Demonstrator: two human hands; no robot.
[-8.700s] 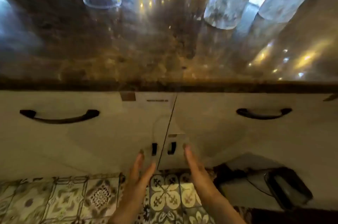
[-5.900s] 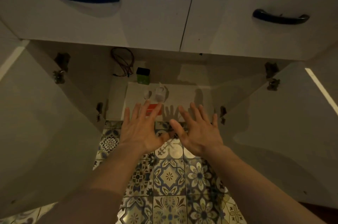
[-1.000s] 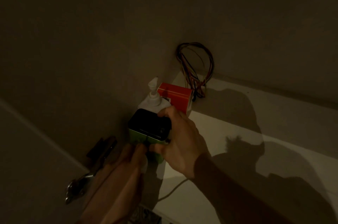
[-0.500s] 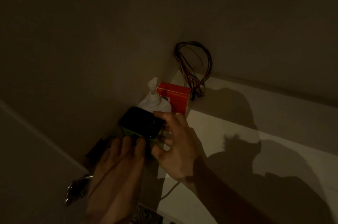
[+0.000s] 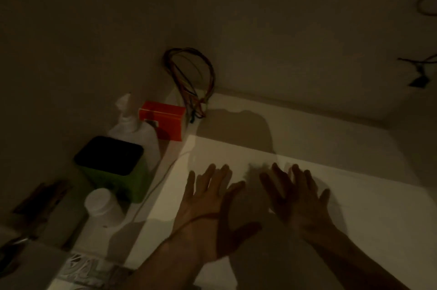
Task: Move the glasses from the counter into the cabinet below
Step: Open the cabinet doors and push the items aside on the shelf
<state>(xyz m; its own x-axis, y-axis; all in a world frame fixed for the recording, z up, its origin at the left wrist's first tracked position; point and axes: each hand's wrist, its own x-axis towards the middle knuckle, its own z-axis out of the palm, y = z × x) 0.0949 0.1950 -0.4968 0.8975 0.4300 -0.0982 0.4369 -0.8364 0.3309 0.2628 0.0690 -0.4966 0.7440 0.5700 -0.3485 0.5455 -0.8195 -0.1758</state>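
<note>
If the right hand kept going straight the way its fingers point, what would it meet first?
Nothing stands ahead of the right hand; past bare cabinet floor it would probably reach the back wall, though depth is unclear.

The cabinet (image 5: pixel 307 147) is seen from inside, dim and pale. Its floor is a flat, off-white panel, lit in a bright band across the middle and shadowed toward the rear. The back wall rises plain and beige from the floor, meeting it along a straight seam. The left side wall stands darker, joining the back wall in the far left corner. No glasses show anywhere on the cabinet floor or elsewhere in view.
</note>
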